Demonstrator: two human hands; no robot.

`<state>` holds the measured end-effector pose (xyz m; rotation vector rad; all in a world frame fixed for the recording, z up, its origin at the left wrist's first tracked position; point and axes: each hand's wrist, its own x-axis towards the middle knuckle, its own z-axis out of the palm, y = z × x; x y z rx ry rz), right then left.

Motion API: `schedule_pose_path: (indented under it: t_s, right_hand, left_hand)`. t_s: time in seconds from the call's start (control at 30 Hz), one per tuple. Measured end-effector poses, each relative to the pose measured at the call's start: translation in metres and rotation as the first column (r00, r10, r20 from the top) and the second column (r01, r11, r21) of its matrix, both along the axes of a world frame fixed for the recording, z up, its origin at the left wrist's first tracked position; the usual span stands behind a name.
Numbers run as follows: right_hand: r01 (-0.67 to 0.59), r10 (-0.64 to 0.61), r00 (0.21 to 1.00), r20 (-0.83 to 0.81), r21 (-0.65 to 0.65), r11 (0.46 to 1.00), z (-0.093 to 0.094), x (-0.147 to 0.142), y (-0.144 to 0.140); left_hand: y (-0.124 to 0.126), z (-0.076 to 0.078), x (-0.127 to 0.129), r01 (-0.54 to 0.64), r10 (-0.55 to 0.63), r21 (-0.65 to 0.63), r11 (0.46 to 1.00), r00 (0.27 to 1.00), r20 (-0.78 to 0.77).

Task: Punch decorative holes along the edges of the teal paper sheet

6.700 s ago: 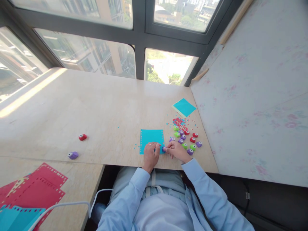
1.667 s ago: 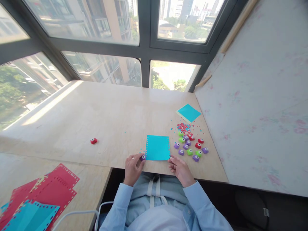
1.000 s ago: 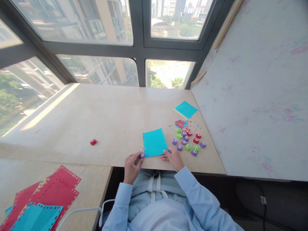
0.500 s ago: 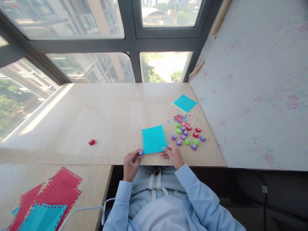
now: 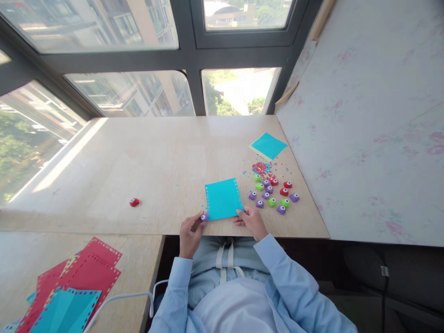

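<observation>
A square of blue paper (image 5: 224, 199) lies on the table, small punched holes running down its left and right edges. Its lower left corner meets a small purple craft punch (image 5: 204, 217), which the fingers of my left hand (image 5: 190, 231) grip. Tiny blue paper bits lie just above that punch. At the lower right corner, my right hand (image 5: 252, 222) pinches the sheet between thumb and fingers. To the right of the sheet stand several purple, green and red craft punches (image 5: 269, 189), each with a white, eye-like top.
Red and blue paper cut-outs (image 5: 262, 169) are scattered behind the punches. Farther back lies a stack of blue paper (image 5: 268, 145). A lone red punch (image 5: 134, 202) sits at left. Punched red sheets (image 5: 88, 273) and blue sheets (image 5: 65, 307) lie on the lower left table, near a white cable (image 5: 121, 298).
The whole view has shifted slightly. Both hands keep their hold on the punch and the paper, with no other clear difference.
</observation>
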<state>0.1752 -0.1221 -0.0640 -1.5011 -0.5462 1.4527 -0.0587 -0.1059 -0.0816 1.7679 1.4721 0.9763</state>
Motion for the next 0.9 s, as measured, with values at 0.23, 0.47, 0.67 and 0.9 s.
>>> schedule_pose_path:
  t_s: [0.23, 0.47, 0.67, 0.9]
  right_hand:
    - [-0.003, 0.003, 1.000, 0.007, 0.000, 1.000, 0.0021, -0.0014, 0.0007]
    - [0.009, -0.009, 1.000, -0.008, 0.006, 1.000, 0.0015, -0.0011, 0.0006]
    - [0.002, -0.002, 1.000, -0.002, 0.015, 1.000, -0.0001, -0.0006, 0.0002]
    - [-0.005, 0.005, 1.000, 0.017, 0.025, 1.000, -0.0009, -0.0002, -0.0009]
  left_hand:
    - [-0.0001, -0.0021, -0.0002, 0.005, -0.005, 0.005, 1.000, 1.000, 0.007]
    - [0.0001, -0.0029, -0.0009, 0.009, -0.008, -0.023, 1.000, 0.999, 0.045]
    - [-0.0001, -0.0019, -0.0010, 0.010, -0.008, -0.036, 0.999, 0.998, 0.059]
    - [-0.0004, -0.0039, -0.0024, 0.023, -0.021, -0.037, 0.999, 0.998, 0.056]
